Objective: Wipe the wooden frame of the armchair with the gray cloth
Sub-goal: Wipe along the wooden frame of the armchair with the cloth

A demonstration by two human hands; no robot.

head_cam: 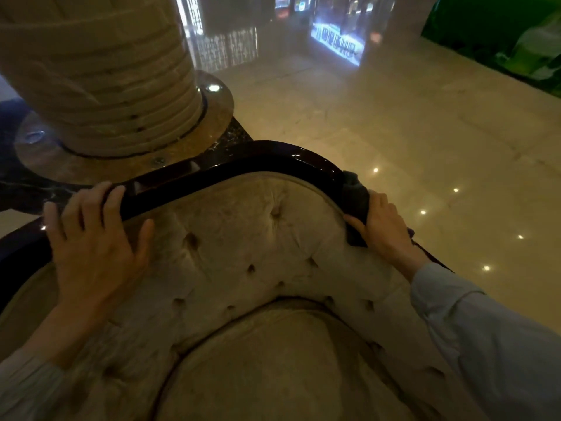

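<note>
The armchair's dark glossy wooden frame [243, 165] arches over a beige tufted backrest [258, 244] and a round seat cushion [273, 366]. My left hand [94, 238] rests on the left part of the frame, fingers hooked over its top and thumb on the upholstery. My right hand [382, 226] presses a gray cloth [355, 202] against the right curve of the frame, the cloth wrapped over the wood. A light sleeve covers my right forearm.
A wide ribbed cream column [100, 71] on a round stone base [209, 117] stands just behind the chair at the left. Polished pale marble floor [425, 132] spreads to the right and behind. A green wall panel [501, 34] runs along the far right.
</note>
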